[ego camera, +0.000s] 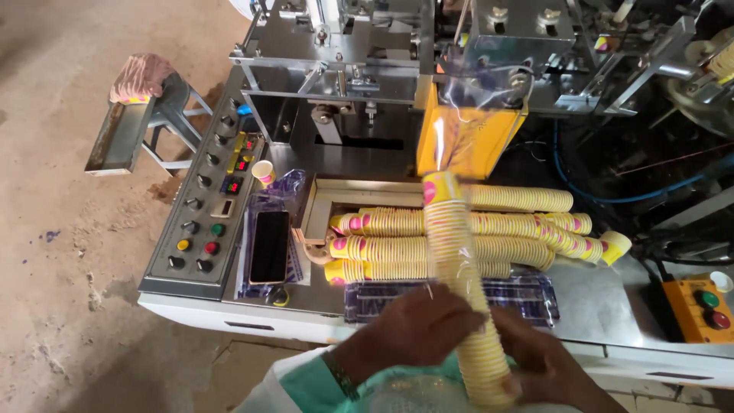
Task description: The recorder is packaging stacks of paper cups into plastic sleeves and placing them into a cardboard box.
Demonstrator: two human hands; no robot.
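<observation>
Fingers of both the left hand (417,329) and right hand (547,359) wrap the cup stack (459,268).

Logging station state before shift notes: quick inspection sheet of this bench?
Surface: metal machine table, partly bare.
Job's things: stack of yellow paper cups in clear sleeve, tilted, held by both hands; more nested cup rows lying flat behind.
Clutter: phone; single cup; flat printed sleeves.
Grippers: left hand and right hand grip the stack.
Cables: blue hose at right.
Surroundings: control panel, stool, dirt floor.
</observation>
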